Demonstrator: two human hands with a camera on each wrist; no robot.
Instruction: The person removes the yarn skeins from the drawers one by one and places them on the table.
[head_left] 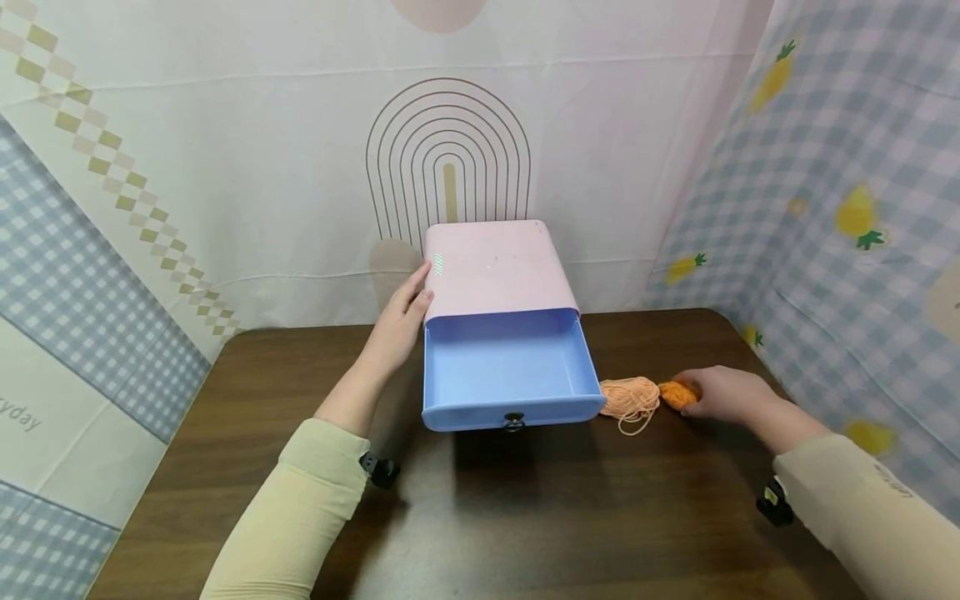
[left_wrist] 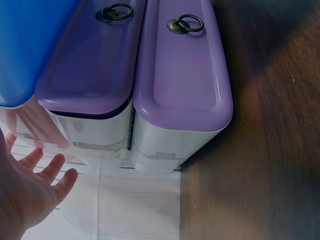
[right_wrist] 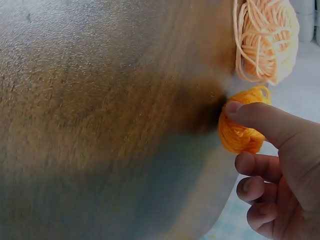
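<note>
One orange yarn (head_left: pixel 677 395) on table (head_left: pixel 600 517), pinched by right hand (head_left: pixel 727 393); peach yarn (head_left: pixel 630 395) just beside, right of drawer (head_left: pixel 555 412). Left hand (head_left: pixel 395 329) at box (head_left: pixel 495 267), fingers spread. Loose peach yarn might tangle if orange yarn drags past.

The head view looked forward-down from above; nearer wrist views shared its blue plastic drawer (head_left: pixel 465 418) (left) and orange yarn ball (right_wrist: pixel 241 136) (right).
</note>
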